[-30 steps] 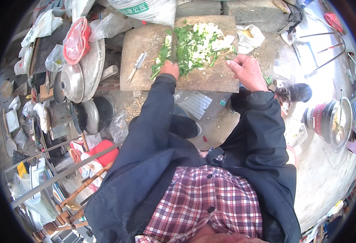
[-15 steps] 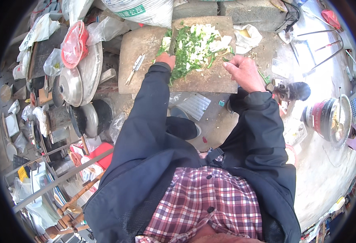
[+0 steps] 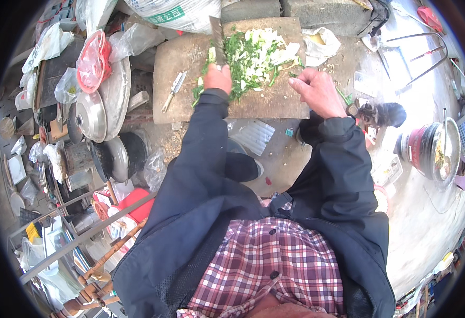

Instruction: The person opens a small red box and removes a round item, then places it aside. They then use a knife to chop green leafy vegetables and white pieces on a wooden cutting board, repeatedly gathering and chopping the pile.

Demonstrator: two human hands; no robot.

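My left hand (image 3: 218,79) is closed round the handle of a cleaver (image 3: 217,41). Its dark blade points away from me, over the left part of a heap of chopped leafy greens (image 3: 259,58). The greens, pale stem pieces mixed with dark leaf, lie on a wooden cutting board (image 3: 190,53). At the board's right edge is my right hand (image 3: 320,93), fingers curled in against the thumb; what they hold, if anything, is too small to make out. A small knife (image 3: 175,91) with a light handle rests on the board's left side.
Beyond the board lie a white woven sack (image 3: 177,13) and concrete blocks (image 3: 325,18). A white plastic bag (image 3: 320,45) sits at its right corner. Further right are a cat (image 3: 383,114) and a metal bowl (image 3: 451,148). Pot lids (image 3: 91,116) and pans crowd the left.
My left hand has shifted slightly, and the cleaver's blade has come up and tilted left. Some greens now lie further toward the board's near left. My right hand has barely moved.
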